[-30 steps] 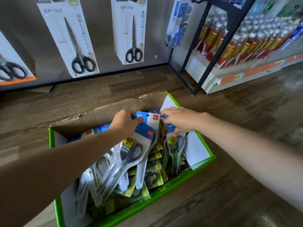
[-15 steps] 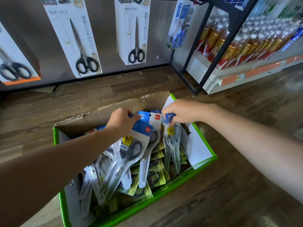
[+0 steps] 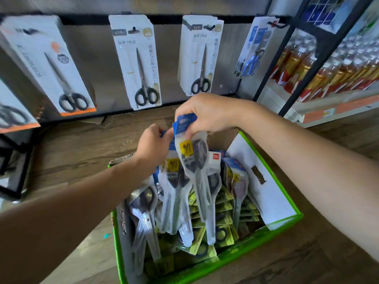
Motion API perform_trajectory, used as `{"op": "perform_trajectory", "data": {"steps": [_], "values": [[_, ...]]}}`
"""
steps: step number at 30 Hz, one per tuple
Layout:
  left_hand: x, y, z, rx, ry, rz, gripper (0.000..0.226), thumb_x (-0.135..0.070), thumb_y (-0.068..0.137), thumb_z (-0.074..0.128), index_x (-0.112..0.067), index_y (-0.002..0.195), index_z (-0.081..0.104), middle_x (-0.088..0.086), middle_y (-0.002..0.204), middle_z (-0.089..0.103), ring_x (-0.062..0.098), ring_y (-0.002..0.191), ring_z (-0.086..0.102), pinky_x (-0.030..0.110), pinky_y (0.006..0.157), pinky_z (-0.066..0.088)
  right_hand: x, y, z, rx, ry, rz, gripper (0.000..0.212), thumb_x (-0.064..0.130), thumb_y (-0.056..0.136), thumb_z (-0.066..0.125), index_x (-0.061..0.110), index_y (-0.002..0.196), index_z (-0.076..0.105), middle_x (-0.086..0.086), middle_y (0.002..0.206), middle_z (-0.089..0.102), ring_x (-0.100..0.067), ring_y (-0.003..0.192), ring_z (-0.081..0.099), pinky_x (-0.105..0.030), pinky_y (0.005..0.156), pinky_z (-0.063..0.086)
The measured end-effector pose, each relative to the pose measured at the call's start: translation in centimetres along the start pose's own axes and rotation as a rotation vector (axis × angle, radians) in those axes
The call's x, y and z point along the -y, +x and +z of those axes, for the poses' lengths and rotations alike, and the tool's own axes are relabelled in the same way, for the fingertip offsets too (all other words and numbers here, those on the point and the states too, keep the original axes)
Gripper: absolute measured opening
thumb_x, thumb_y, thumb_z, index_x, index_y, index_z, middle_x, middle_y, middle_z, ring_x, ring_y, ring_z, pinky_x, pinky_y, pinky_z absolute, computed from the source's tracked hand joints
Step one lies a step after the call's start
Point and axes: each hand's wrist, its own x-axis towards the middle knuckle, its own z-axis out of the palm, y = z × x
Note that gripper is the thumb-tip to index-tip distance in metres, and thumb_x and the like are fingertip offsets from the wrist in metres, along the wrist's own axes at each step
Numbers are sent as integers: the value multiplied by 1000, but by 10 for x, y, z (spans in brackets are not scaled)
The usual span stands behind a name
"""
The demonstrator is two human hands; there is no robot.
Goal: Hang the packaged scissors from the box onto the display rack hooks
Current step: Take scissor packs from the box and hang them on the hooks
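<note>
While right hand (image 3: 207, 113) fingers (image 3: 184, 112) pinch blue-topped clear scissors pack (image 3: 194, 160) above box (image 3: 272, 201), left hand (image 3: 152, 146) seemingly grips second pack (image 3: 172, 201).

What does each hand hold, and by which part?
The right hand grips a scissors pack by its blue top card; the left hand pinches the neighbouring pack at its top.

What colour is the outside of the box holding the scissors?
The box is bright green, head view.

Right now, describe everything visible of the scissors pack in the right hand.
The pack is a clear plastic blister under a blue card header, with a yellow label and dark-handled scissors inside. It hangs upright, blades down, over the box. The right hand pinches its header.
</note>
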Motion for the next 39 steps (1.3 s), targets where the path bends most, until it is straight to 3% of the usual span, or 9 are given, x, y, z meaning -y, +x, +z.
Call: {"op": "perform_trajectory", "data": {"steps": [5,8,13,18,22,25,28,32,39], "values": [[11,1,-43,8,-380,-111,17,-18,85,64,-6,97,64,16,91,72,35,85,69,56,84,54,34,28,3,14,49,-56,13,20,81,79,21,89,68,6,79,65,-3,66,54,-17,60,38],[15,3,-63,-53,-443,-96,14,-20,93,63,-7,89,60,6,71,66,22,64,62,38,63,53,46,42,12,4,58,-86,15,19,81,78,25,84,65,7,86,61,3,72,53,-14,67,40],[22,5,-82,-174,-501,-116,30,-36,98,58,-12,80,54,-1,58,58,9,40,49,20,39,37,53,59,28,-88,25,-97,37,21,81,79,-2,107,66,-9,136,51,-19,123,47,-24,99,33],[28,5,-87,-175,-499,-138,31,-40,95,61,-12,85,54,7,74,61,19,58,55,31,54,44,54,67,43,-74,-18,-59,30,25,76,81,3,82,62,-18,98,60,-29,89,57,-44,83,45],[36,-2,-88,-17,-661,-89,31,-41,93,60,-11,86,56,7,73,63,18,59,58,30,54,46,54,68,49,-100,-33,-34,29,27,76,81,7,79,60,-12,94,56,-24,82,54,-37,75,41],[51,-11,-94,386,-673,106,38,-49,86,56,-15,102,62,-3,81,70,10,69,66,23,60,51,52,67,46,-128,3,-35,28,26,77,81,9,77,59,-6,91,50,-22,82,51,-34,74,38],[62,-15,-96,702,-580,224,45,-32,75,82,-13,109,60,-3,92,69,11,85,66,23,73,53,50,65,44,-155,11,-46,26,26,78,81,12,77,60,-1,96,47,-20,88,51,-32,80,37],[56,-10,-96,598,-560,180,37,-24,71,77,-7,100,61,-1,83,67,11,74,62,23,68,50,50,69,36,-248,30,-70,33,24,78,81,-1,91,65,-10,113,51,-23,102,53,-26,86,38],[37,-14,-100,607,-822,132,79,-34,79,74,-8,145,38,17,126,56,25,109,58,36,92,52,66,85,15,-429,38,-54,21,21,84,76,7,92,62,3,106,46,-18,100,51,-26,84,38]]}}
